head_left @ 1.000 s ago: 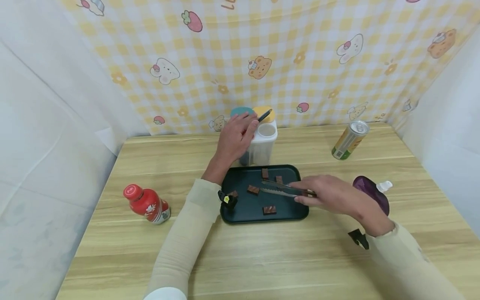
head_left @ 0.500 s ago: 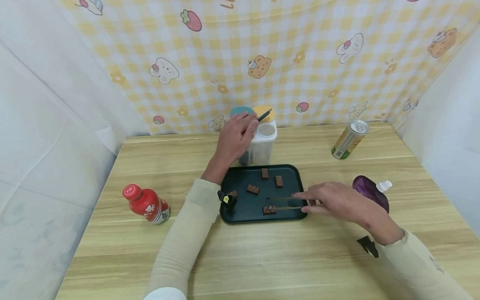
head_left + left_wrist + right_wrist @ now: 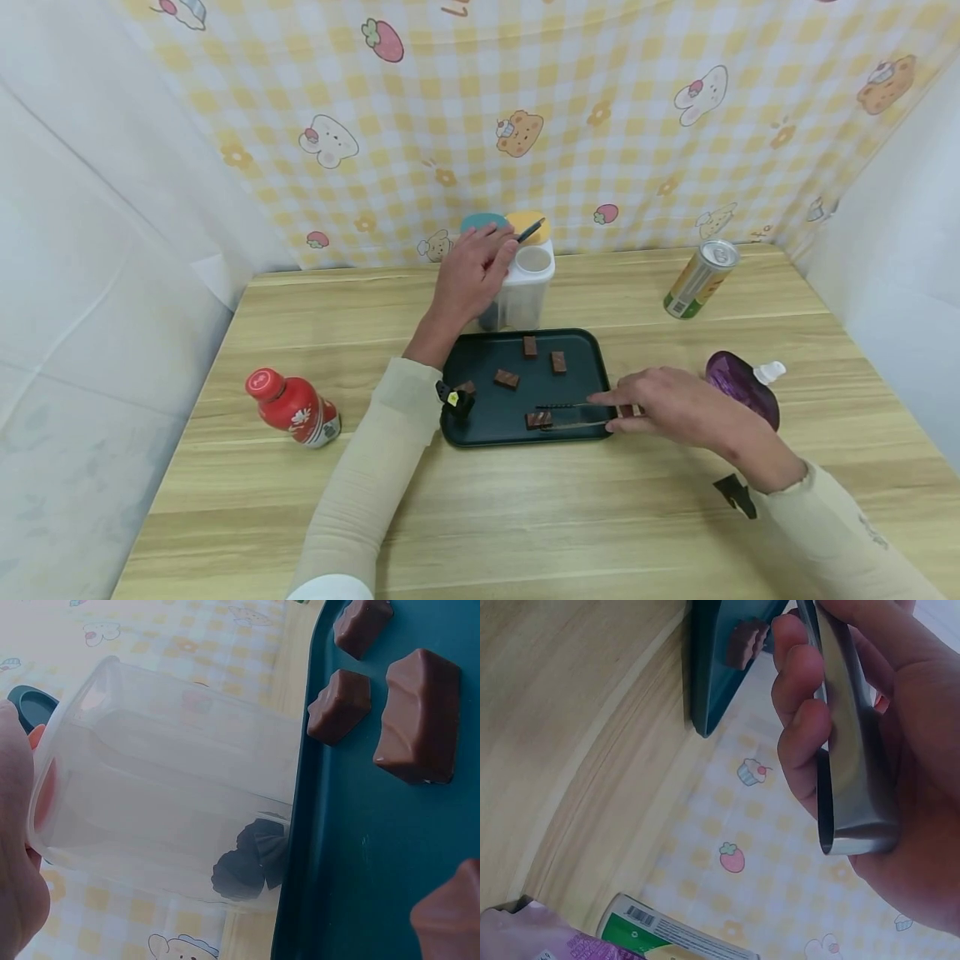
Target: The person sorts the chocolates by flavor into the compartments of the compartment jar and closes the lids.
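My left hand (image 3: 474,271) holds the top of a clear plastic storage container (image 3: 522,304) behind the tray. The container has teal and yellow lids, a round opening and a raised dark flap (image 3: 531,230). Dark ruffled pieces (image 3: 251,859) lie at its bottom. In my right hand (image 3: 667,408) are metal tongs (image 3: 855,765), fingers wrapped along one arm and thumb on the other. Their tips straddle a chocolate piece (image 3: 537,421) near the front of the dark green tray (image 3: 495,425). Several other chocolate pieces (image 3: 506,379) are spread over it, one partly hidden by the left wrist strap.
A red bottle (image 3: 296,408) stands on the left of the wooden table (image 3: 525,517). Back right is a drink can (image 3: 700,281). A purple pouch (image 3: 738,385) with a white cap lies beside my right hand. A checked curtain (image 3: 585,125) hangs behind.
The tongs moved from the upper middle of the tray toward the front, and their tips now lie either side of the front chocolate piece. My left hand and the container stayed put.
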`<state>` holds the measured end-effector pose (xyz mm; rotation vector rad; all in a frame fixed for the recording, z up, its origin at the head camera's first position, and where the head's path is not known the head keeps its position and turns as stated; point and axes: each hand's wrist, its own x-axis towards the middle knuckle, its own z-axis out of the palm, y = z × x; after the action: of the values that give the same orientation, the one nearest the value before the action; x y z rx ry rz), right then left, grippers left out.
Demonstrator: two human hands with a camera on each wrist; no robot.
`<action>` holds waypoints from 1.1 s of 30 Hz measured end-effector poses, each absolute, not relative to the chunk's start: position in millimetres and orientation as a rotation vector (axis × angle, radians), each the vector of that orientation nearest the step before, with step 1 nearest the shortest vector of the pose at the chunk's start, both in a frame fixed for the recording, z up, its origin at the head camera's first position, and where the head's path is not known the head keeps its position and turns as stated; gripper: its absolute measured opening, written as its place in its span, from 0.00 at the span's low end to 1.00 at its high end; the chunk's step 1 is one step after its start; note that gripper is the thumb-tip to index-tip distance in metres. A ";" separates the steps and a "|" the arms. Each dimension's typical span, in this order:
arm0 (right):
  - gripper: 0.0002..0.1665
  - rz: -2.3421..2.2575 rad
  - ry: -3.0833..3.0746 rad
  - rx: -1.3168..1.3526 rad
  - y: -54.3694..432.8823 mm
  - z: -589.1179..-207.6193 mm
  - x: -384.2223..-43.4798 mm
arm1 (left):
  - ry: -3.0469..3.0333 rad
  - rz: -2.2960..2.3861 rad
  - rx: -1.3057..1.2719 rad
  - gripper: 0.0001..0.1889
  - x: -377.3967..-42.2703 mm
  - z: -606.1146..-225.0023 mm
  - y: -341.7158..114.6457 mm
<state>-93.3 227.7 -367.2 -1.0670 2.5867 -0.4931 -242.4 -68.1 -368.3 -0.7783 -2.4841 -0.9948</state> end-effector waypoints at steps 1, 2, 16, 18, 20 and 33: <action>0.22 -0.483 2.589 -1.067 227.6 -367.7 -93.3 | -2.485 -0.993 -0.778 0.23 -242.4 -368.4 -68.0; 0.22 -0.475 2.592 -1.070 227.5 -368.2 -93.2 | -2.486 -0.993 -0.777 0.23 -242.2 -368.4 -68.0; 0.18 -0.540 2.570 -1.135 227.1 -370.4 -93.3 | -2.485 -0.992 -0.768 0.23 -241.7 -368.8 -68.1; 0.18 -0.543 2.571 -1.145 227.4 -371.5 -93.4 | -2.485 -0.993 -0.766 0.23 -241.5 -368.6 -68.2; 0.18 -0.544 2.577 -1.154 227.6 -372.0 -93.0 | -2.484 -0.991 -0.767 0.23 -241.4 -368.5 -68.3; 0.13 -0.572 2.566 -1.162 226.2 -370.3 -92.5 | -2.486 -0.985 -0.759 0.23 -242.1 -368.6 -66.8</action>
<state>-92.5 226.2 -370.3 -1.1625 2.5658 -0.5718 -242.1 -66.8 -368.6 -0.7587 -2.4863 -0.9848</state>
